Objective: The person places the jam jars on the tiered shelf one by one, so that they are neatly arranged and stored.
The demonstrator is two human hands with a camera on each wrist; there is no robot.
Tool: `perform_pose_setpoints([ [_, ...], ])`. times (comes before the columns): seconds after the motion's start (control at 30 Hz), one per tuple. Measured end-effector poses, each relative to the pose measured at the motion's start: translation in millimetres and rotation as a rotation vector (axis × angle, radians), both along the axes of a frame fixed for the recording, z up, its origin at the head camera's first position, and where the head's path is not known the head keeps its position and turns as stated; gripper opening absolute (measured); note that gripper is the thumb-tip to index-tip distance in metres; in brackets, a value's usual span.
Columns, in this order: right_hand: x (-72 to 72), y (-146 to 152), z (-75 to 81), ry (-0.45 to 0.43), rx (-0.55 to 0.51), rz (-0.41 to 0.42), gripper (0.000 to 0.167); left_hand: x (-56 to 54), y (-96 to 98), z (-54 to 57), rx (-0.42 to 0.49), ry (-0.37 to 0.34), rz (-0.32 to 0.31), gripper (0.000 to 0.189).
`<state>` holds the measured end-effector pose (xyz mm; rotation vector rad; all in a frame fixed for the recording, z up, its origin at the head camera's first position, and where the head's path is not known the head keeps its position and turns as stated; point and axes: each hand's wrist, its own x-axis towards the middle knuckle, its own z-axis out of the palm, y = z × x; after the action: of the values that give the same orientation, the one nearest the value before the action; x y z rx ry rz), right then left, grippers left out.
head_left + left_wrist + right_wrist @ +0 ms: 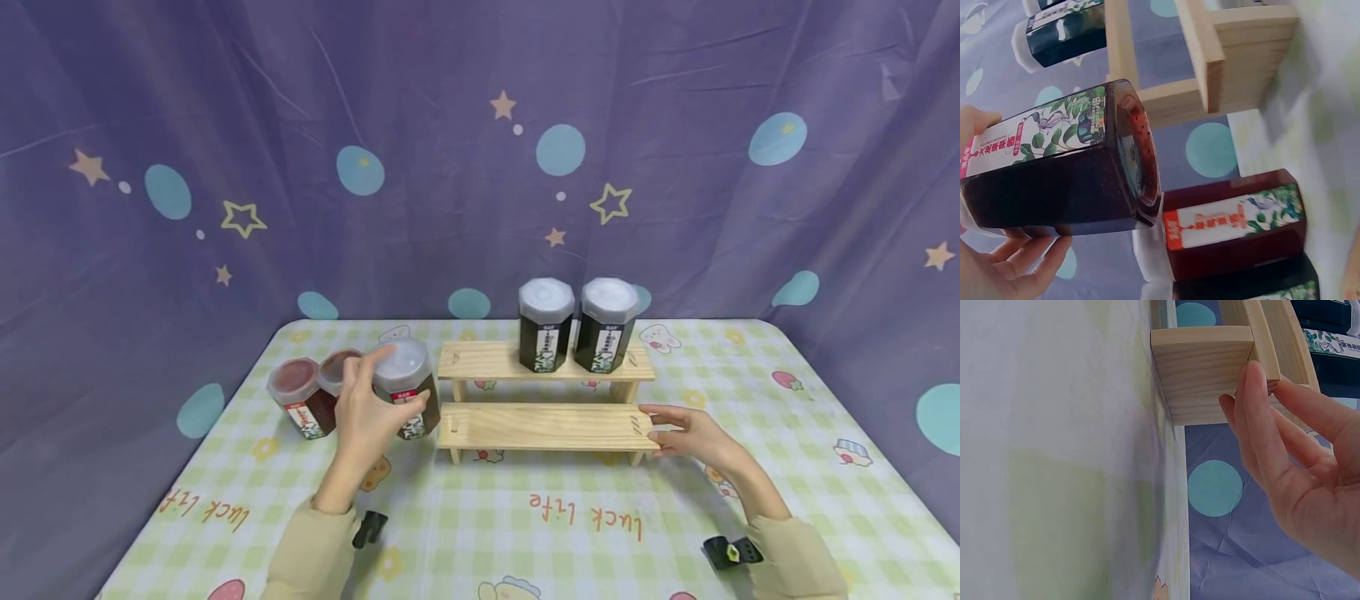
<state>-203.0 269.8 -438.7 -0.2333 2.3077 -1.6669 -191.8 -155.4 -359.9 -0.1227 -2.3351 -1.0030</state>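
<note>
My left hand (367,412) grips a dark-filled jar (1054,169) with a frosted white lid, thumb on one side and fingers on the other. In the left wrist view its base shows, tilted and off the table, left of the shelf. My right hand (693,435) pinches the right end of the lower board of a two-step wooden shelf (540,427), as the right wrist view shows too. On the upper board stand two dark jars, a left one (545,333) and a right one (606,333), both upright with white lids.
Left of the left hand stand a reddish-lidded jar (303,400) and another jar (335,367), partly hidden by that hand. A green-checked tablecloth (525,550) covers the table. Behind it hangs a purple curtain (450,233) with stars and blue spots.
</note>
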Motion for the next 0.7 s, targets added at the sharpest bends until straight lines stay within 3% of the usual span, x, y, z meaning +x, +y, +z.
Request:
perform_pose_setpoints([
  [0.4, 0.1, 0, 0.8, -0.006, -0.004, -0.001, 0.055, -11.0, 17.5, 22.2, 0.009, 0.034, -0.021, 0.068],
  [0.7, 0.6, 0, 0.9, -0.005, -0.009, 0.000, 0.055, -17.8, 29.6, 34.4, 0.009, 0.010, -0.038, 0.067],
])
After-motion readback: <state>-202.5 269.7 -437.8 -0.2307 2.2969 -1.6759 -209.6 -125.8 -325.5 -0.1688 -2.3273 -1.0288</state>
